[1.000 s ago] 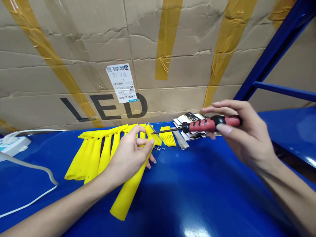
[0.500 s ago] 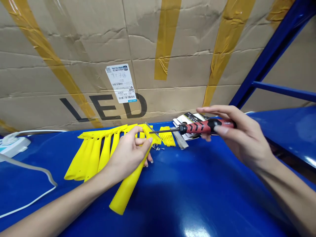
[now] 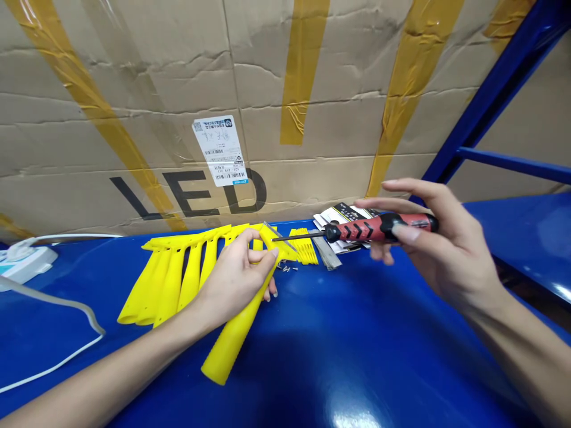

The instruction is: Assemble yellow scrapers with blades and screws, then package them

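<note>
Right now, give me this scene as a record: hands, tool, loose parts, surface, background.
left hand: grips yellow handle
right hand: holds red-and-black screwdriver
screwdriver tip: at the yellow handle's head; contact unclear
loose parts: screws, small yellow pieces, grey strips
left side: row of similar handles
surface: blue tabletop
background: cardboard box marked LED

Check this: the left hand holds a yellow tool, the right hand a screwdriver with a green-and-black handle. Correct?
Not green: the head view shows a red-and-black handle on the screwdriver in the right hand. The left hand does hold a yellow tool.
</note>
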Demonstrator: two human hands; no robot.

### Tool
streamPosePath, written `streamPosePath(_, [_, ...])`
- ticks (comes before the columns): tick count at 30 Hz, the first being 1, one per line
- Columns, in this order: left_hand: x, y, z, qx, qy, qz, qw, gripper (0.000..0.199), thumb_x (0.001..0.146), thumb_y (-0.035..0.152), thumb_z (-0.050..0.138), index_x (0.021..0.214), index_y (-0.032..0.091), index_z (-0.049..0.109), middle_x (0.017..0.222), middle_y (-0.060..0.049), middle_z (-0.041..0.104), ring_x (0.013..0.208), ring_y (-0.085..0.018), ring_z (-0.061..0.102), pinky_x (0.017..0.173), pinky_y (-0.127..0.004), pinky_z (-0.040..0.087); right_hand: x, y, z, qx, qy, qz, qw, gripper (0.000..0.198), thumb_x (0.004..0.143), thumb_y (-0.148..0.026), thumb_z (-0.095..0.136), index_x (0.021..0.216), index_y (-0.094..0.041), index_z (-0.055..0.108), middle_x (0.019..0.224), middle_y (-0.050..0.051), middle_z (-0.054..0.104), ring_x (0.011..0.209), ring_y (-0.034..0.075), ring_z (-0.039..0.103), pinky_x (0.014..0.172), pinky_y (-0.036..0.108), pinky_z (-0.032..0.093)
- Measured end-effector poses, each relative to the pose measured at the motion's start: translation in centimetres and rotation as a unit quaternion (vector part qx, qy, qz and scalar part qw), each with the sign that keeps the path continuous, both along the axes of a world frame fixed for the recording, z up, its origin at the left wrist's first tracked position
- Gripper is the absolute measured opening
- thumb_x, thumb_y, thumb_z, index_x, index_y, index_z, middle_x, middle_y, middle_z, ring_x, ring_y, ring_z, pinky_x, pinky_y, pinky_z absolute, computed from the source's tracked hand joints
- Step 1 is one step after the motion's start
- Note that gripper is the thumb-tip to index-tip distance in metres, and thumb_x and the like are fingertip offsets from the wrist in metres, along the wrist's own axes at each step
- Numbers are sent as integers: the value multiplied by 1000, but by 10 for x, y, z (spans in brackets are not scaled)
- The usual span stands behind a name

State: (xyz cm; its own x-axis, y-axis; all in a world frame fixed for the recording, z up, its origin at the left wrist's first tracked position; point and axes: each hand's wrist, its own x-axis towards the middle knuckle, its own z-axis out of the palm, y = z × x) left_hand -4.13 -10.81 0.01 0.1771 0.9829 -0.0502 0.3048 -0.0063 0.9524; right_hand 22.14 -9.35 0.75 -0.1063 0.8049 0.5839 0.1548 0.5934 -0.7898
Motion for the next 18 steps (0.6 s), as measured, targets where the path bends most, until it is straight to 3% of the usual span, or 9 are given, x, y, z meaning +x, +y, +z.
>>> streamPosePath(2, [1, -1, 1, -2, 8, 3, 1000, 35, 92, 38, 57, 115, 20, 37, 53, 3, 65, 43, -18, 59, 47, -27, 49, -1, 0, 0, -7, -17, -31, 999, 26, 91, -38, 67, 116, -30, 67, 101, 4, 75, 45, 12, 58, 40, 30, 49])
streamPosePath(4, [2, -2, 0, -3, 13, 2, 1000, 37, 93, 38, 57, 118, 20, 36, 52, 3, 65, 42, -17, 58, 46, -27, 49, -1, 2, 0, 19, -16, -52, 998, 32, 84, -33, 75, 115, -31, 68, 107, 4, 75, 53, 14, 64, 46, 30, 52])
streamPosePath(6, [3, -3, -1, -3, 16, -2, 1000, 38, 93, 39, 56, 119, 21, 35, 53, 3, 65, 42, -17, 58, 46, -26, 49, -1, 4, -1, 26, 15, -28, 999, 38, 81, -32, 78, 117, -33, 66, 118, 4, 72, 62, 16, 67, 52, 31, 55])
streamPosePath(9, [3, -4, -1, -5, 22, -3, 1000, 35, 94, 38, 55, 116, 21, 35, 53, 3, 65, 42, -16, 58, 46, -26, 49, 4, 6, -2, -5, 11, -28, 1000, 18, 93, -35, 65, 107, -27, 72, 103, 5, 76, 49, 12, 60, 43, 29, 49])
streamPosePath(11, [2, -3, 0, -5, 18, -2, 1000, 33, 94, 38, 55, 114, 22, 35, 52, 3, 65, 42, -16, 57, 46, -25, 48, 6, 6, -3, 17, -10, -30, 999, 24, 90, -31, 69, 113, -28, 71, 105, 5, 76, 66, 17, 69, 54, 30, 55])
streamPosePath(13, [1, -2, 0, -4, 6, -2, 1000, 32, 93, 38, 56, 111, 22, 34, 51, 4, 65, 41, -16, 57, 46, -26, 48, 7, 6, -2, 33, -9, 0, 999, 44, 83, -29, 76, 125, -32, 66, 120, 5, 72, 91, 23, 72, 69, 35, 60])
streamPosePath(15, [0, -1, 0, -2, -3, -2, 1000, 32, 93, 39, 56, 109, 23, 34, 51, 4, 64, 41, -17, 57, 46, -26, 48, 6, 5, -2, -4, 3, 24, 1000, 36, 88, -36, 70, 124, -32, 66, 122, 5, 71, 78, 21, 72, 60, 35, 59])
streamPosePath(17, [-1, -1, -1, -2, 2, -1, 1000, 32, 93, 39, 56, 110, 23, 34, 52, 4, 64, 42, -17, 58, 46, -26, 49, 3, 5, -1, -31, 9, 9, 999, 26, 94, -39, 60, 117, -30, 69, 111, 5, 74, 52, 15, 63, 45, 32, 53])
streamPosePath(18, [0, -1, -1, -2, 7, -2, 1000, 32, 94, 39, 56, 112, 22, 34, 52, 4, 65, 42, -17, 58, 47, -26, 49, 1, 4, -1, -23, 10, -7, 1000, 26, 93, -38, 62, 117, -29, 68, 109, 5, 74, 51, 14, 62, 45, 31, 52])
